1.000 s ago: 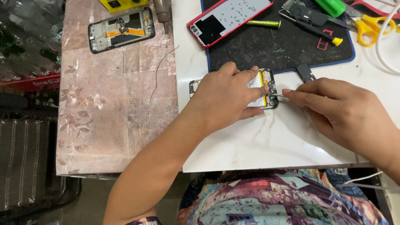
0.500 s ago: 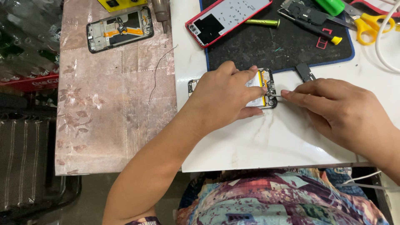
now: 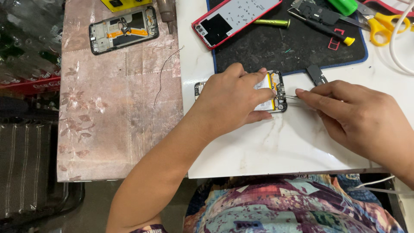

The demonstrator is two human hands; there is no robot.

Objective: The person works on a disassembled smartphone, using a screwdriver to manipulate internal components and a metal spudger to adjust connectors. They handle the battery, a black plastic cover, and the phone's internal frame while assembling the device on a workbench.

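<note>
— White marble-look tabletop (image 3: 276, 146), and on it an opened phone (image 3: 276, 92) lying flat with its back off, battery and circuit parts showing. Where are the hands?

— Left hand (image 3: 230, 101) lies spread over the phone, pressing it down, thumb along the near edge and fingertips over the far edge. Most of the phone is hidden under it; only the right end and a bit of the left corner show.

— And the right hand (image 3: 353, 114)?

— Pinched shut on thin metal tweezers (image 3: 292, 96), whose tip touches the right end of the phone. Thumb and forefinger do the gripping, the other fingers are curled beneath.

— What lies around?

— Just behind the phone, a black work mat (image 3: 293, 47) with a red-rimmed back cover (image 3: 235, 19), a yellow-green tool (image 3: 271, 22), a small red frame (image 3: 335, 39) and a screwdriver with a yellow cap (image 3: 323, 28). A small black part (image 3: 317, 74) sits at the mat's near edge, near the right hand. Yellow-handled scissors (image 3: 381, 23) are at far right. Well apart to the left, on a pink patterned surface (image 3: 116, 108), rests another phone frame (image 3: 123, 29)
</note>
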